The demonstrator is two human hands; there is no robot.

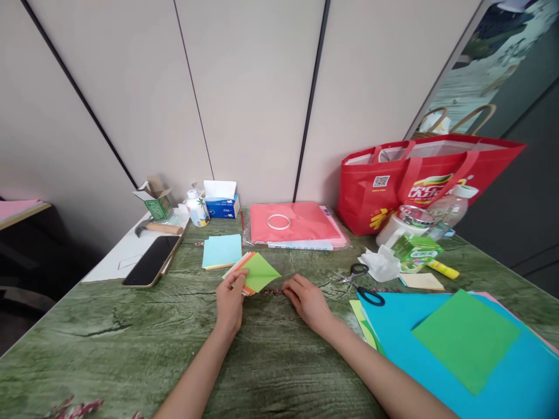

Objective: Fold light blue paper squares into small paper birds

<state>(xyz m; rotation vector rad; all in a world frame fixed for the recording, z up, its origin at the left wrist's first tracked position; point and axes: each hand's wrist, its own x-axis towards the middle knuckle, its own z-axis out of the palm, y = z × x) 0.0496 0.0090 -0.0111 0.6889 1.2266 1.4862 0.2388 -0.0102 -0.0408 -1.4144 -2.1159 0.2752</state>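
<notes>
Between the thumb and fingers of my left hand (230,297) is a small fanned stack of coloured paper (262,272). Its top sheet is light green, with orange, red and white edges showing at the left. Just right of the stack's pointed corner is my right hand (305,295), close over the tabletop. Its fingers are curled together, and whatever lies between the tips, if anything, cannot be made out. Behind the left hand lies a pile of light blue paper squares (222,251). Black-handled scissors (358,280) rest to the right of my right hand.
Large blue sheets (393,331) with a green square (467,340) lie at the right. Behind are a crumpled tissue (381,263), a green box (417,253), a glue stick (443,269) and a red bag (371,192). A phone (152,259) and hammer (159,227) lie left.
</notes>
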